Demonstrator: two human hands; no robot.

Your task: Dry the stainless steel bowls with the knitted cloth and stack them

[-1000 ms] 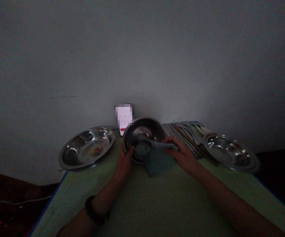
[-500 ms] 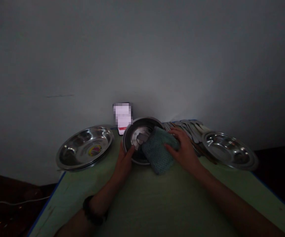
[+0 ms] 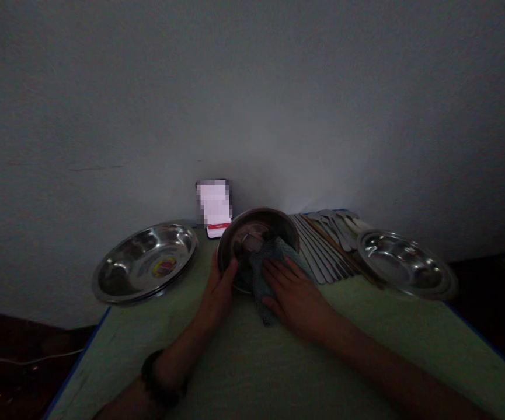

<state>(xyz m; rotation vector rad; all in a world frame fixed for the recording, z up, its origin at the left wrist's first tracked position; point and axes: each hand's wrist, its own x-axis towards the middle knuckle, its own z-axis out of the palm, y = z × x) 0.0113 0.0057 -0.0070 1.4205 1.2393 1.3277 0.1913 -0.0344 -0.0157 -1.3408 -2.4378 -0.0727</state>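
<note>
A steel bowl (image 3: 234, 233) tilts toward me at the middle of the table. My left hand (image 3: 220, 287) grips its left rim, thumb inside and the other fingers behind the wall. Over the bowl's lower right rim drapes a grey-green cloth (image 3: 258, 286), partly inside and partly hanging down in front. My right hand (image 3: 293, 294) holds this cloth against the bowl, fingers extended across it; its fingertips are over the bowl's inside. A pale rectangular patch (image 3: 252, 242), a label or a reflection, shows on the bowl's bottom.
Stacked large steel basins (image 3: 116, 277) stand left, the top one bearing a round sticker. A lit phone (image 3: 218, 204) leans on the wall behind. Several knives (image 3: 317, 256), forks and spoons (image 3: 337, 230) lie right of the bowl, beside another steel basin (image 3: 410, 271) near the table's right edge.
My right hand has moved left and down, pressing the cloth onto the bowl's lower right side. More of the knives show now. The left hand keeps its grip on the rim.
</note>
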